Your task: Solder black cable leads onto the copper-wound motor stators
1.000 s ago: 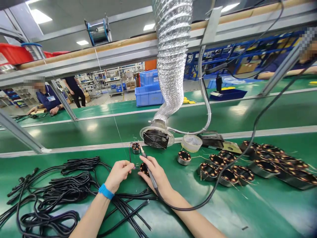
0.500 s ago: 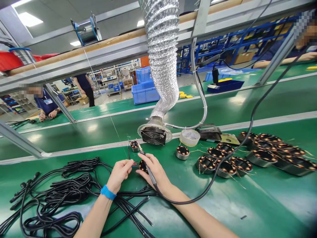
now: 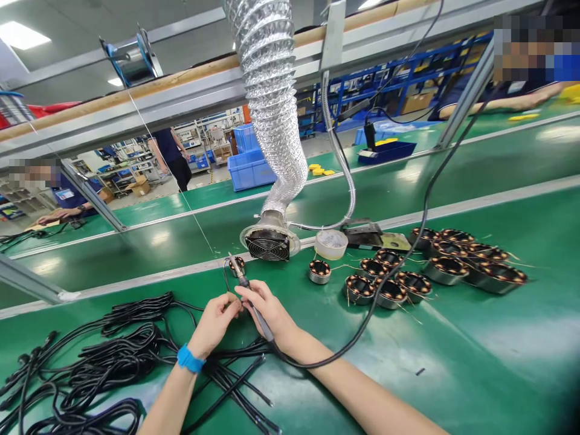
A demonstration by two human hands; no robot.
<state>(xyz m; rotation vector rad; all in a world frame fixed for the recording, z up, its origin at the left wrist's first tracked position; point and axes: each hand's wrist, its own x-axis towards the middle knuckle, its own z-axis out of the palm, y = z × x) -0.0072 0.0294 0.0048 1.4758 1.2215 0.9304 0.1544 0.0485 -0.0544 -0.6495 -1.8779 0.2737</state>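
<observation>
The right hand is closed around a soldering iron, its tip just beside a small coil near the far edge of the green worktop. The left hand is also closed, its fingers pinching something hidden and too small to make out. The 2 hands nearly touch. Black cables heap to the left and run off the bottom edge, under both wrists. To the right, more coils stand in a cluster, with open worktop below them toward the lower right corner. The iron's cord arcs through that gap. The bottom edge cuts off both forearms.
</observation>
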